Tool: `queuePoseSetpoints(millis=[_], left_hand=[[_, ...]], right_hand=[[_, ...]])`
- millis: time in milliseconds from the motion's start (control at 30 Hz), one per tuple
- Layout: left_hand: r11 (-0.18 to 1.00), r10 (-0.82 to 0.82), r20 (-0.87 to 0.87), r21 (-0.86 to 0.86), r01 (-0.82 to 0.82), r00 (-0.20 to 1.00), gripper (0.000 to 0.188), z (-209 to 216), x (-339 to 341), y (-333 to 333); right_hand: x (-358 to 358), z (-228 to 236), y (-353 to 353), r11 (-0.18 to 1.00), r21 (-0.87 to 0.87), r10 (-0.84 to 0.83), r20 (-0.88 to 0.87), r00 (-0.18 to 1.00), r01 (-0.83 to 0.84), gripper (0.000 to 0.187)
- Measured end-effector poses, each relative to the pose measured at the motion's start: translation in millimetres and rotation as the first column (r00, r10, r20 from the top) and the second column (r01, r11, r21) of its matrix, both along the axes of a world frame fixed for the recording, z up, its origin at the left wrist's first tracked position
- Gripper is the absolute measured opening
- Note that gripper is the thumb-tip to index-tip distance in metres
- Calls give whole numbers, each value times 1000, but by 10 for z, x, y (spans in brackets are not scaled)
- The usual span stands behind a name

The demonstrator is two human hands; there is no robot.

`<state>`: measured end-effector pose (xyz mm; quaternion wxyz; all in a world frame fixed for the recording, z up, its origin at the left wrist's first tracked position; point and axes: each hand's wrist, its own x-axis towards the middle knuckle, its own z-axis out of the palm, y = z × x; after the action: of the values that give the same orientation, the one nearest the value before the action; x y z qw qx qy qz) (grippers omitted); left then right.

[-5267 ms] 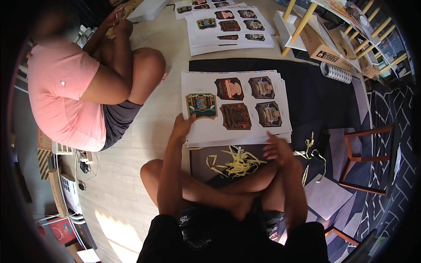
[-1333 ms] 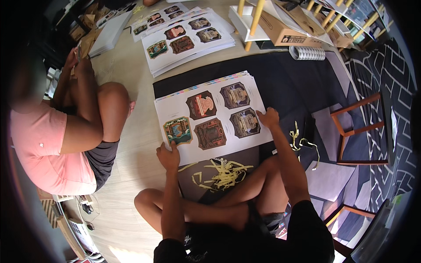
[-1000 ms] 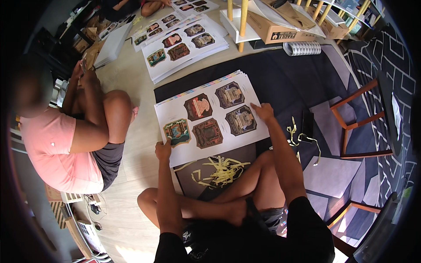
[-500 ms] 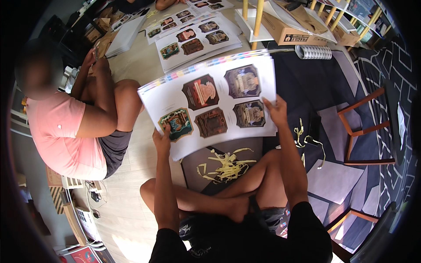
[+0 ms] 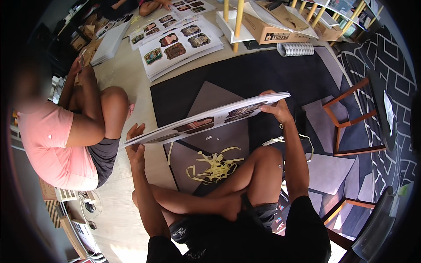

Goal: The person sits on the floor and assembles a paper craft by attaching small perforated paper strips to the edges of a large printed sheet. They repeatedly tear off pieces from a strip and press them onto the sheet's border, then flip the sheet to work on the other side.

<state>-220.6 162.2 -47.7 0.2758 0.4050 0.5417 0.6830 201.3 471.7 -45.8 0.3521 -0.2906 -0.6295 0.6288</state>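
Both my hands grip a stack of printed sheets (image 5: 193,126), tipped up so that its long white edge shows and its printed labels face me at a steep slant. My left hand (image 5: 136,142) pinches the left end, thumb on the near side. My right hand (image 5: 278,108) clasps the right end, thumb across the printed face. The stack is held in the air over the dark rug. Below it, in front of my crossed legs, lies a heap of thin yellow paper strips (image 5: 215,168).
More printed sheets (image 5: 177,48) lie in piles ahead on the floor. A person in a pink shirt (image 5: 46,144) sits at the left; another person's hand (image 5: 164,3) shows at the far edge. A cardboard box (image 5: 276,33), a white shelf (image 5: 232,33) and a wooden chair frame (image 5: 337,129) stand to the right.
The stack has tilted from facing me nearly flat to almost edge-on, and its left end has moved left and down. Both hands keep hold of it. My view has shifted slightly.
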Motion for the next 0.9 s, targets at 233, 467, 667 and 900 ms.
queuePoseSetpoints(millis=[233,467,667,900], left_hand=[[991,75,-43,-109,-79,996,41,-46,10,24],[948,304,-18,-89,-304,953,25,200,249,97],[957,280,3,-78,-279,960,53,-154,267,26],[989,-40,-327,-148,-10,944,42,791,36,-134]], right_hand=[[103,-196,-11,995,30,-98,15,995,98,34],[-55,67,-215,980,48,-191,-74,979,195,32],[-26,-289,-202,985,23,-167,-52,985,169,34],[-3,-300,-134,991,9,-132,-17,991,132,35]])
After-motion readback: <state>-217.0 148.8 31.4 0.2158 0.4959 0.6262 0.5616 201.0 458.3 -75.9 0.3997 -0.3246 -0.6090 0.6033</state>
